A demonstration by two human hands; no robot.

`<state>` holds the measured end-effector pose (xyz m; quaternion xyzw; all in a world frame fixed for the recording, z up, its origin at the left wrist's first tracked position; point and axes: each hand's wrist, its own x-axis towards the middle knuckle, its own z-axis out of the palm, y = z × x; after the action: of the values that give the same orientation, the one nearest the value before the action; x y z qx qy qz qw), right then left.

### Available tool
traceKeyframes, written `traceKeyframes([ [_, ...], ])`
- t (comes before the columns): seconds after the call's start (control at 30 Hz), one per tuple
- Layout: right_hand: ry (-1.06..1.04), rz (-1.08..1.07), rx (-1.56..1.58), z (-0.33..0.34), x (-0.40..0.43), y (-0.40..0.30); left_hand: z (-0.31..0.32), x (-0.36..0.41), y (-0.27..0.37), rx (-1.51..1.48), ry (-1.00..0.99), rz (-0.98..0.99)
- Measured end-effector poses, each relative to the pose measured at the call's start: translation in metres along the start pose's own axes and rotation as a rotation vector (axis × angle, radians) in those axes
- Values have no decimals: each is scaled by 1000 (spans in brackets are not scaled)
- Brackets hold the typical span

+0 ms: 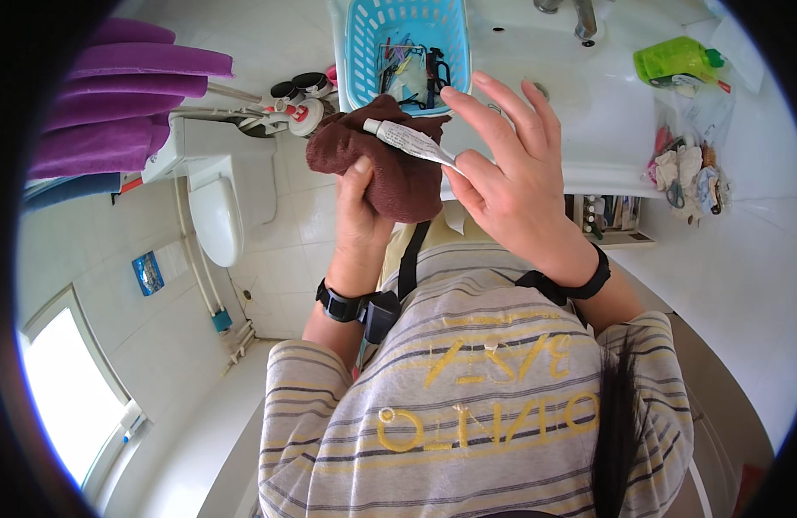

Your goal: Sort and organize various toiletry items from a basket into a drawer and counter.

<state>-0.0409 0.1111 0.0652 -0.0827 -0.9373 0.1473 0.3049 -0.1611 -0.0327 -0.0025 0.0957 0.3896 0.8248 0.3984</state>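
Note:
My left hand (363, 213) grips a bunched dark brown cloth (405, 188), with the thumb pressed on its near side. Between the thumb and index finger of my right hand (508, 175) is the flat end of a small white tube (408, 140), its other fingers spread. The tube lies slantwise over the cloth, cap end to the left, and bears small printing. Just beyond the cloth stands a light blue plastic basket (408, 10) holding scissors (437, 74) and several other small items.
The basket rests on a white washbasin counter (580, 129) with a metal tap (583, 22). At right are a green bottle (677, 61) and a hanging clear bag of small items (690, 171). Purple towels (133, 97) hang at left above a white toilet (217, 217).

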Motion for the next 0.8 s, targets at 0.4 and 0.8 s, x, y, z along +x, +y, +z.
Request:
traceKeyframes([
  [0.4, 119, -78, 11, 5, 4, 5, -58, 8, -2, 699, 21, -77],
  [0.8, -344, 475, 878, 90, 3, -17, -47, 0, 22, 475, -73, -193],
])
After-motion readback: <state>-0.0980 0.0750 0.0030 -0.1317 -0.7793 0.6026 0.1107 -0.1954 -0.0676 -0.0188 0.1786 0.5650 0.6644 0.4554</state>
